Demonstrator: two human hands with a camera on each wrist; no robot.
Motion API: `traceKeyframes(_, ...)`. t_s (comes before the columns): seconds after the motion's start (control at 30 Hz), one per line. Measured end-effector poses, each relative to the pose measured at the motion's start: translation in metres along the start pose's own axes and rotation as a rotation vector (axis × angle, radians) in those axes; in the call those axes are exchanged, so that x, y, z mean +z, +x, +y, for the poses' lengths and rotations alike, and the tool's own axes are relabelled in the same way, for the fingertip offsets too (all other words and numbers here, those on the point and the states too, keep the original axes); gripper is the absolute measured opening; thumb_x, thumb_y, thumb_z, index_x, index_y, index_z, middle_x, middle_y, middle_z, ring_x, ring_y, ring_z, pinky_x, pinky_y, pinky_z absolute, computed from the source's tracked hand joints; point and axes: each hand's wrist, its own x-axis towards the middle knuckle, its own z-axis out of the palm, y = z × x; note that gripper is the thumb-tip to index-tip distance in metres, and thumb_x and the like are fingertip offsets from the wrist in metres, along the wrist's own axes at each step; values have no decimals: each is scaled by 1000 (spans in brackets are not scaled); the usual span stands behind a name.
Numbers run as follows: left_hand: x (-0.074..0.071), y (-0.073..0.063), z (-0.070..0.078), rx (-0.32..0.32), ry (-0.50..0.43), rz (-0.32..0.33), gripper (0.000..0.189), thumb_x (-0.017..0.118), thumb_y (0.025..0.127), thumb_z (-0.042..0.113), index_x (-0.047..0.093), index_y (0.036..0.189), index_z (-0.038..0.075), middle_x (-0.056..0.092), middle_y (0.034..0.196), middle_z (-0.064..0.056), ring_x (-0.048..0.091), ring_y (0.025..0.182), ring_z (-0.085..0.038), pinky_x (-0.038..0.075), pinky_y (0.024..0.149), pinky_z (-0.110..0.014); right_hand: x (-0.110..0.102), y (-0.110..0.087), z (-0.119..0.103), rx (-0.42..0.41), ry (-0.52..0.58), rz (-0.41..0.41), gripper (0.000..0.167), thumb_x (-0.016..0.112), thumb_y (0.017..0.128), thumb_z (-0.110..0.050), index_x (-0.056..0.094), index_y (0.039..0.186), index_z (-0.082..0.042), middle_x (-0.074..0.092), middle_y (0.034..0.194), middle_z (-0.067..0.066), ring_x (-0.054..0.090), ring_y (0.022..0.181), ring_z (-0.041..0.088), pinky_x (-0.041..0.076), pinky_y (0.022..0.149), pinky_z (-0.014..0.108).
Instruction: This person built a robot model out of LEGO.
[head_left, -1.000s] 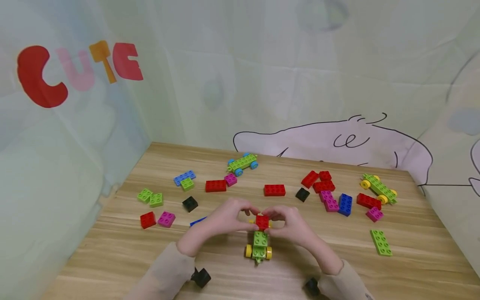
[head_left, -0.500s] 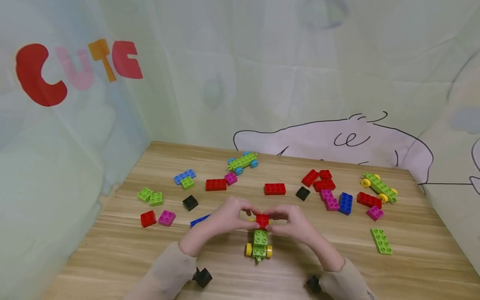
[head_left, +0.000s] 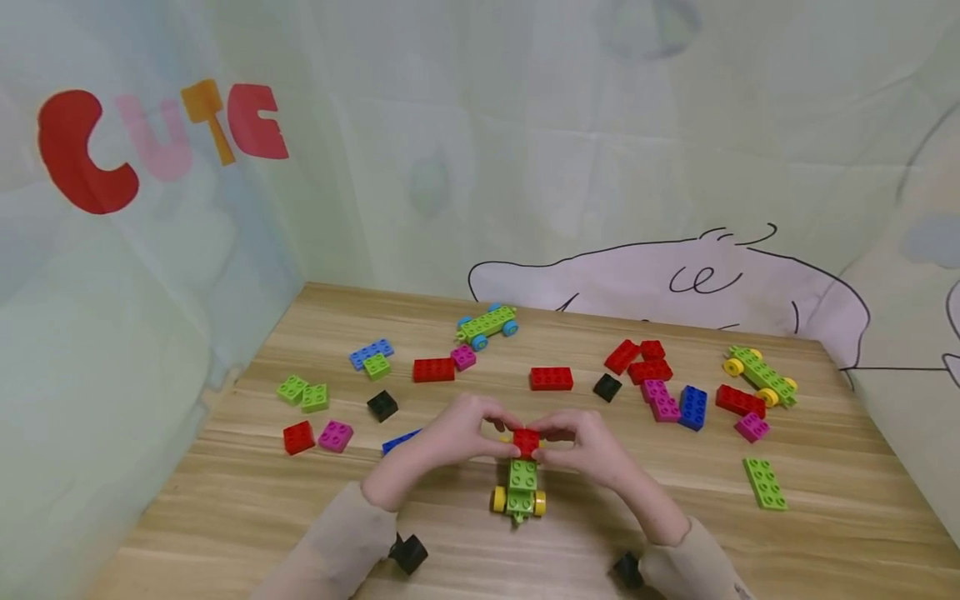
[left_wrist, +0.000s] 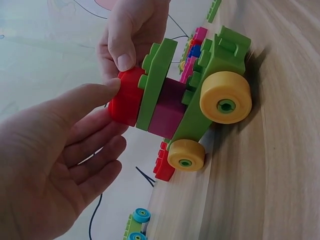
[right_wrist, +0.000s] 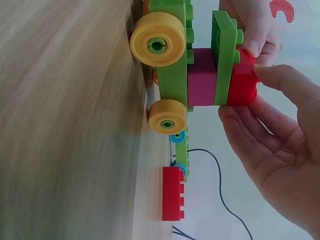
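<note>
In the head view, my left hand and right hand meet at a small red brick, pinching it from either side with thumb and fingers. That brick sits at one end of a flat green plate. Beneath the plate, the left wrist view shows a purple brick, which is fixed on a green wheeled base with yellow wheels. The plate's other end overhangs the base. The toy car stands on the table with its wheels down. From above, the purple brick is hidden.
Loose bricks lie around the wooden table. Behind the hands are a red brick, black bricks and a blue-wheeled base. At right lie another yellow-wheeled base and a green plate. A blue piece lies beside the left forearm.
Almost nothing moves. Both hands keep their pinch on the red brick over the car; the head view shifts only slightly.
</note>
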Motion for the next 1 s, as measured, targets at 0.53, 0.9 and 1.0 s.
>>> traceKeyframes(0.53, -1, 1, 4, -34, -8, -12, 28, 79, 83, 22, 75, 109, 11, 73, 108, -2, 63, 99, -17, 55, 87, -41, -1, 0, -5, 30, -28, -2, 28, 70, 84, -9, 72, 111, 0, 72, 110, 13, 68, 102, 25, 57, 88, 30)
traceKeyframes(0.9, 1, 0, 4, -47, -19, -2, 28, 80, 82, 21, 75, 108, 11, 74, 107, -2, 64, 98, -18, 55, 87, -41, 0, 0, -3, 6, -36, 2, 28, 72, 84, -8, 72, 110, 0, 72, 109, 14, 68, 100, 26, 57, 87, 31)
traceKeyframes(1.0, 1, 1, 4, -50, -29, -2, 28, 80, 82, 21, 75, 108, 11, 74, 107, -1, 63, 98, -17, 55, 87, -40, 0, 0, -1, -4, -33, 5, 27, 72, 84, -8, 72, 110, 0, 72, 109, 14, 68, 101, 26, 57, 87, 31)
